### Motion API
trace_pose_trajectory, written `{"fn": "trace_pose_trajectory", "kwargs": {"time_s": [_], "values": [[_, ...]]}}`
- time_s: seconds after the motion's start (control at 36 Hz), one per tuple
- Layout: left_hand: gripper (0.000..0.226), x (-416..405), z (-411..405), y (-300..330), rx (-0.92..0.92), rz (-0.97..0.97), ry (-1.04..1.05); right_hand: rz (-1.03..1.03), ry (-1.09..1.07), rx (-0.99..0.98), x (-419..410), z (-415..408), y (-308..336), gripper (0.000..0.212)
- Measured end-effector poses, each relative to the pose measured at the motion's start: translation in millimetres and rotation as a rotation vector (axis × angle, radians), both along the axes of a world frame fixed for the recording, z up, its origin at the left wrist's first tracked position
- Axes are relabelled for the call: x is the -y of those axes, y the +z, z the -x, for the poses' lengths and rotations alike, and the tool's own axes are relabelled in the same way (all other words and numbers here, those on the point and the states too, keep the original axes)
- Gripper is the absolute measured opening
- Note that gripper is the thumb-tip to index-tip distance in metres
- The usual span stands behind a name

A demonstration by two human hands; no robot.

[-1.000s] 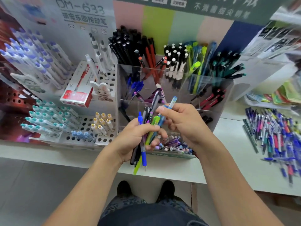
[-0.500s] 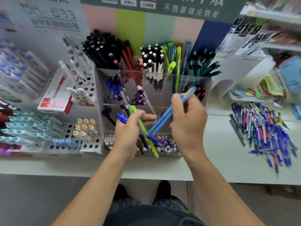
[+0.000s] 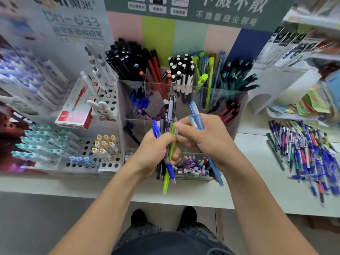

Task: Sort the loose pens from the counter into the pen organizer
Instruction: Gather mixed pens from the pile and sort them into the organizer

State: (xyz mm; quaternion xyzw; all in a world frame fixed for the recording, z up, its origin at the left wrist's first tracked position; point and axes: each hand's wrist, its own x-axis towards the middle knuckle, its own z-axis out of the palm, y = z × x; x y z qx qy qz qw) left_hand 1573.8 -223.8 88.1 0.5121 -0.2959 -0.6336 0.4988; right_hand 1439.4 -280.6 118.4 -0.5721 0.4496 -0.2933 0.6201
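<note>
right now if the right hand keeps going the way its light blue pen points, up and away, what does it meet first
Probably the clear organizer: the right hand aims its light blue pen toward the back row, near the yellow-green and blue pens. Depth is unclear.

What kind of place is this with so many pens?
Probably a stationery shop. A clear pen organizer holds pens sorted by colour, display racks beside it show rows of matching pens under printed signs, and a big pile of loose pens lies on the counter.
</note>
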Motion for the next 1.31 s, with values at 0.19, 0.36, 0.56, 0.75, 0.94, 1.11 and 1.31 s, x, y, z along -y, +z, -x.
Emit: {"fn": "trace_pose_trajectory", "kwargs": {"time_s": [0.19,0.36,0.56,0.75,0.94,1.11,1.31], "values": [[0.022,-1,-3,5,0.025,0.005,-0.037,-0.049,0.0,-0.033,4,-1,-13,0.026],[0.026,-2,-8,5,0.006,-0.041,-0.121,-0.06,-0.053,-0.081,4,-5,-12,0.028],[0.046,-4,-5,6,-0.095,-0.002,-0.091,0.185,-0.416,-0.156,19,1,4,0.028],[0.05,10,8,11,0.001,0.09,-0.119,0.065,-0.521,0.36,11,-6,20,0.017],[0.025,17,-4,16,0.016,0.04,-0.041,0.277,-0.709,0.641,39,24,62,0.021],[0.029,14,-8,11,-0.036,0.009,-0.011,0.598,-0.818,0.715,90,16,90,0.026],[0.029,10,-11,4,-0.141,-0.011,-0.012,0.805,-0.856,0.28,109,-14,61,0.035]]}}
